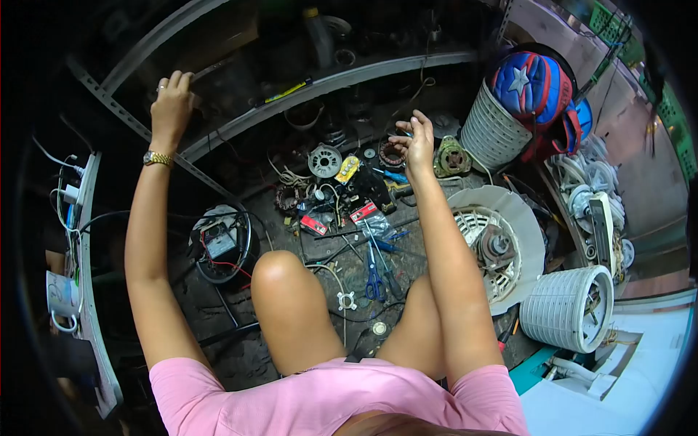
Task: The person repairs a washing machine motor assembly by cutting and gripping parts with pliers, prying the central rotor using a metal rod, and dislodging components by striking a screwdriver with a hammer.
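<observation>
My left hand [172, 105], with a ring and a gold watch at the wrist, is raised at the shelf on the left. Its fingers are curled, and anything inside them is hidden. Over the parts on the floor is my right hand [416, 149], palm turned partly up and fingers loosely bent apart. A small bluish spot shows among those fingers, too small to name. Near this hand lie a copper-wound motor coil [392, 153], a greenish motor [452, 158] and a blue-handled screwdriver [393, 176]. A yellow-and-black marker-like stick [287, 93] lies on the shelf edge.
Blue scissors [374, 280], red-labelled packets [371, 216] and a round metal motor cover [324, 160] lie on the floor. A fan base [534, 240] stands at right, near white baskets [560, 309]. An open device with wires [220, 243] sits left of my knee.
</observation>
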Demonstrator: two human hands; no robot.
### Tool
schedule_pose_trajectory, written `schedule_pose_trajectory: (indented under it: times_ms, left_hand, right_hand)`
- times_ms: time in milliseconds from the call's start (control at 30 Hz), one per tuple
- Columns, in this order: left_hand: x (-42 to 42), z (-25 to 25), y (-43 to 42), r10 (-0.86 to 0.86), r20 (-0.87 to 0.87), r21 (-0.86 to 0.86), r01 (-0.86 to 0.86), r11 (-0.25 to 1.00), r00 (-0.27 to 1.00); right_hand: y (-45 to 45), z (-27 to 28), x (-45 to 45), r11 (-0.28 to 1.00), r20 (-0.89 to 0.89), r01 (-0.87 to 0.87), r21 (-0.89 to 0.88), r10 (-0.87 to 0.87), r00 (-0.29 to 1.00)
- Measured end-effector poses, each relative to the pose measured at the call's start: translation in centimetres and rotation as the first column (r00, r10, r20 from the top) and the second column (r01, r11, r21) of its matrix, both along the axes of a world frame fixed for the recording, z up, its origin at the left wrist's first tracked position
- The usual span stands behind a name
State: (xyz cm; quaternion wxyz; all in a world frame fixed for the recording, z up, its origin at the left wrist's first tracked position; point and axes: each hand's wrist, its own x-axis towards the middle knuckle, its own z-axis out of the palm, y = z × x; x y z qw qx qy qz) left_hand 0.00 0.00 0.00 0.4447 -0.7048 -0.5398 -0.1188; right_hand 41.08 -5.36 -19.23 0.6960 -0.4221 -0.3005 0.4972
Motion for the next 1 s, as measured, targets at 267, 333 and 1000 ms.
schedule_pose_trajectory:
  times_ms: [267, 333, 1000]
  left_hand:
    - [0.3, 2.9, 1.7, 0.018, -0.212, 0.055, -0.006, 0.998, 0.977]
    - [-0.2, 3.1, 2.8, -0.021, -0.282, 0.014, 0.026, 1.0, 0.959]
    - [-5.2, -5.7, 18.5, -0.028, -0.199, -0.21, -0.015, 0.978, 0.98]
  right_hand:
    - [-0.9, -0.1, 0.1, 0.998, 0.072, 0.032, 0.052, -0.036, 0.997]
    - [-1.3, 0.3, 0.5, 0.997, 0.084, 0.04, 0.064, -0.045, 0.995]
    - [-14.7, 8.0, 12.2, 0.967, 0.334, 0.161, 0.196, -0.22, 0.916]
